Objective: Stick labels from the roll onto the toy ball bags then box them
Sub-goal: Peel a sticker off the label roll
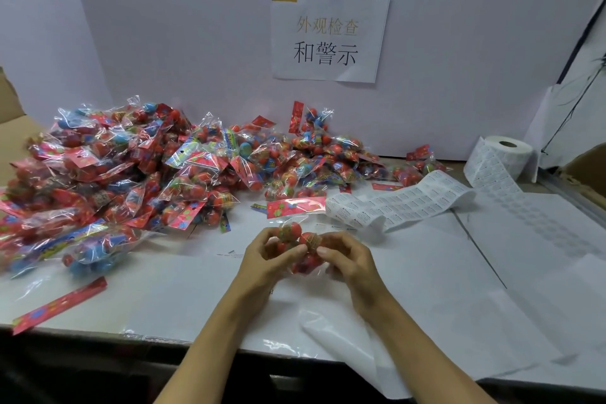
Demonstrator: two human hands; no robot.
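I hold one bag (300,249) of red balls between both hands above the table's (183,298) front middle. My left hand (267,256) curls round its left side, thumb tip pressed on the film near the centre. My right hand (347,259) grips the right side, thumb pressing from the top, fingers wrapped underneath. The bag's red header card (295,207) points away from me, beyond my fingertips. The pile (131,174) of bags covers the table's rear left. The roll (503,156) stands at the rear right corner; its label strip (400,203) trails toward the centre, ending just beyond the held bag.
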